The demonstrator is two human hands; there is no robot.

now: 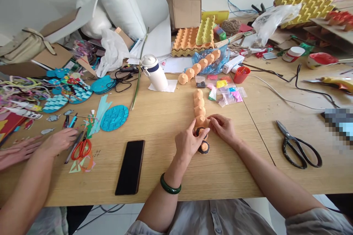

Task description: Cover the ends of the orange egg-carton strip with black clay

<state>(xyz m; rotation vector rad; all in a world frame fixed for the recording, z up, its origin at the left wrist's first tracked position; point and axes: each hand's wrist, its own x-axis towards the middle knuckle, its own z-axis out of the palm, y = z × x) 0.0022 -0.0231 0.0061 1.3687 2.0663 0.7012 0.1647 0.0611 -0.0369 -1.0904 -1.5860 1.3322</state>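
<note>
An orange egg carton strip point(199, 111) lies lengthwise on the table in front of me, a row of domed cups. Its two nearest cups carry black rings, one of them plain to see around an orange tip point(204, 147). My left hand point(189, 140), with a dark green bangle on the wrist, grips the strip near those cups, thumb and forefinger spread over it. At the strip's right edge my right hand point(224, 129) pinches with thumb and fingertips; whatever lies between them is too small to make out. Part of the ringed end is hidden behind my left thumb.
Black-handled scissors point(296, 147) lie to the right, a phone point(130, 167) to the left. Beyond the strip are clay packets point(228, 93), a red cup point(241, 75), another carton strip point(196, 68) and a white bottle point(156, 75). A co-worker's hand point(60, 141) is near red scissors point(82, 148).
</note>
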